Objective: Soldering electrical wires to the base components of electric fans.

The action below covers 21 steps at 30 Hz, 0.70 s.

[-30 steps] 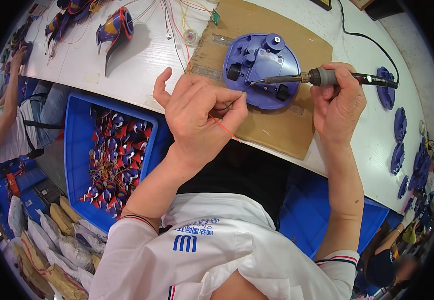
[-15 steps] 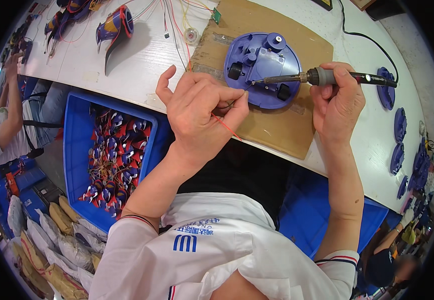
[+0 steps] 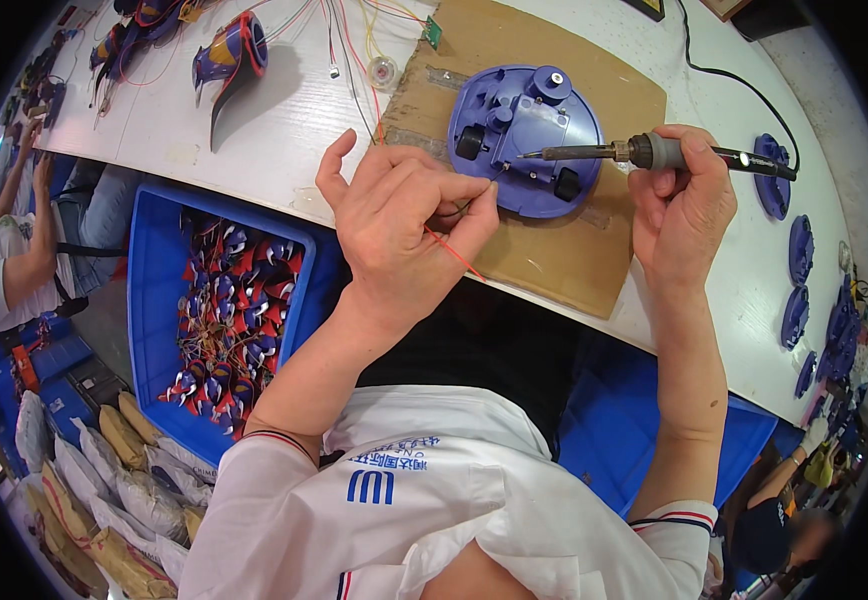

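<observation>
On a brown cardboard sheet lies a purple plastic base (image 3: 544,125), rounded, with black wheels and small metal contacts. My right hand (image 3: 687,205) grips a soldering iron (image 3: 654,152) by its grey-and-black handle. The iron's tip points left and hovers over the base, a little above the contact near its middle. My left hand (image 3: 409,225) is at the base's lower left edge, thumb and forefinger pinching a thin wire whose end reaches toward that contact. A red wire (image 3: 454,254) trails out from under the left palm.
The cardboard sheet (image 3: 544,275) covers part of the white table (image 3: 304,130). Farther left are a curved purple-and-orange shell (image 3: 231,55), loose wires and a green circuit board (image 3: 434,33). More purple bases (image 3: 800,250) line the right. A blue bin (image 3: 144,290) holds many shells. Co-workers sit at both sides.
My right hand has drawn the soldering iron slightly up and to the right, lifting its tip off the contact. The left hand has hardly moved. The co-worker's arms at left have shifted.
</observation>
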Tool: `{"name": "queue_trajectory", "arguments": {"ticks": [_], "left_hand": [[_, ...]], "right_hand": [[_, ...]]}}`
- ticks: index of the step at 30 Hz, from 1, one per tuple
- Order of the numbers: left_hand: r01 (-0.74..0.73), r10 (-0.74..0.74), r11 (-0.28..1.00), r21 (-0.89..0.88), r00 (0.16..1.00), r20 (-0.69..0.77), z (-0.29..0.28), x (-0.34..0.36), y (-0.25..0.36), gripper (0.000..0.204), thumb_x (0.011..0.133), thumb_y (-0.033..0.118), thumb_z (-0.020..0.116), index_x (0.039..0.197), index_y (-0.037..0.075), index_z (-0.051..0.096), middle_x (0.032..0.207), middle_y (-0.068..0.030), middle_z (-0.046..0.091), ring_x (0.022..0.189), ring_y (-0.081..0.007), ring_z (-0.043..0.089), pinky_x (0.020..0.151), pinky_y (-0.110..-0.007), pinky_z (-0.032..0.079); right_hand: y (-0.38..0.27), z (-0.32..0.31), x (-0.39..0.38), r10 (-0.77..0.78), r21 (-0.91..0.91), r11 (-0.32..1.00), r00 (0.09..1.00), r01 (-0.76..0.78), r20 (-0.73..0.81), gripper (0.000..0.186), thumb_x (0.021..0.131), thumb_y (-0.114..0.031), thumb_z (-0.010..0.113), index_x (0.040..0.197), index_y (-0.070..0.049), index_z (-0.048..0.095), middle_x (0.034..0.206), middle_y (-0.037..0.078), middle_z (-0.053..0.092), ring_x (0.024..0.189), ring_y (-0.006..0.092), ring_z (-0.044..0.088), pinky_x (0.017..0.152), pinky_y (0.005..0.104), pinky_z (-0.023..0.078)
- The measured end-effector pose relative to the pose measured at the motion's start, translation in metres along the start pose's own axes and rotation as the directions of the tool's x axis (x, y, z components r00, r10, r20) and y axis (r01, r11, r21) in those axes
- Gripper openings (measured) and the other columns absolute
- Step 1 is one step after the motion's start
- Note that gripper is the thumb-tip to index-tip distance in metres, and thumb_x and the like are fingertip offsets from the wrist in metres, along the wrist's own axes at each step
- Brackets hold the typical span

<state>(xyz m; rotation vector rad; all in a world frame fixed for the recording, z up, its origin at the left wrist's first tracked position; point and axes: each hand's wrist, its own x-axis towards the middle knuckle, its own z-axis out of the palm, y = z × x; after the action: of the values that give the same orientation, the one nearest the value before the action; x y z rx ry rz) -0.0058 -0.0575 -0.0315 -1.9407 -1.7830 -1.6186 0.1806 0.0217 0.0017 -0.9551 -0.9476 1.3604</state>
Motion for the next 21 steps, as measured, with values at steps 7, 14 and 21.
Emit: {"name": "queue_trajectory", "arguments": {"ticks": [7, 14, 21], "left_hand": [[0.038, -0.038, 0.999, -0.016, 0.999, 0.026, -0.0016, -0.0003, 0.0017, 0.019, 0.061, 0.000, 0.071, 0.066, 0.014, 0.060, 0.054, 0.0069, 0.049, 0.064, -0.0102, 0.049, 0.101, -0.038, 0.026], [0.046, -0.046, 0.999, 0.002, 0.998, 0.036, -0.0018, -0.0014, 0.0020, 0.019, 0.062, 0.000, 0.071, 0.066, 0.014, 0.058, 0.057, 0.0063, 0.052, 0.064, -0.0110, 0.049, 0.100, -0.037, 0.027], [0.061, -0.061, 0.998, 0.003, 0.996, 0.061, -0.0041, -0.0001, 0.0027, 0.019, 0.062, 0.000, 0.070, 0.066, 0.014, 0.058, 0.058, 0.0062, 0.052, 0.064, -0.0113, 0.048, 0.099, -0.037, 0.029]], "right_hand": [[-0.0004, -0.0021, 0.0008, 0.009, 0.022, 1.000, 1.000, -0.008, -0.016, 0.022, 0.093, -0.020, 0.051, 0.091, -0.002, 0.063, 0.056, 0.000, 0.043, 0.039, 0.0038, 0.026, 0.037, 0.0165, 0.021], [0.0015, -0.0024, -0.0001, 0.032, 0.017, 0.999, 0.999, -0.033, 0.020, 0.022, 0.093, -0.019, 0.050, 0.091, -0.001, 0.063, 0.056, 0.000, 0.043, 0.039, 0.0039, 0.026, 0.037, 0.0163, 0.022], [0.0014, -0.0027, 0.0013, 0.015, 0.038, 0.999, 1.000, -0.016, 0.016, 0.021, 0.092, -0.018, 0.050, 0.091, -0.001, 0.063, 0.056, 0.000, 0.043, 0.038, 0.0041, 0.026, 0.036, 0.0164, 0.022]]}}
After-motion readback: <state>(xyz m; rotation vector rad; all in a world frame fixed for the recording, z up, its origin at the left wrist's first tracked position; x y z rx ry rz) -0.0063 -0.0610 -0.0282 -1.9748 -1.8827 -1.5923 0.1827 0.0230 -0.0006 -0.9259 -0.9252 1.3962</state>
